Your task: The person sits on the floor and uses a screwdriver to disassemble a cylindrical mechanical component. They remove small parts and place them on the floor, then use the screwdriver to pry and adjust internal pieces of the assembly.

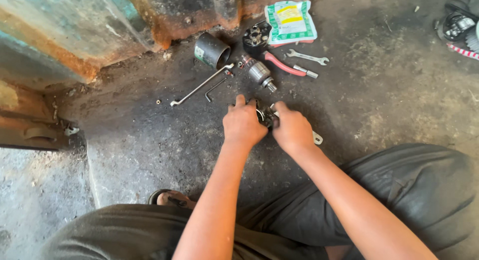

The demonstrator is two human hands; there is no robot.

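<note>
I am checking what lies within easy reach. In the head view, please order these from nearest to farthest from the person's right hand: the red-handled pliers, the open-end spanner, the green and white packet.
Measured from the right hand:
1. Red-handled pliers, on the floor beyond the hand, slightly to its left.
2. Open-end spanner, just beyond the pliers, a little to the right.
3. Green and white packet, farthest, by the rusty metal base.

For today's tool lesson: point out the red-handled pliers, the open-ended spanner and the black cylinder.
red-handled pliers (280,65): head view, on the red handle.
open-ended spanner (308,57): head view, on its shaft.
black cylinder (210,49): head view, on its outer wall.
</note>
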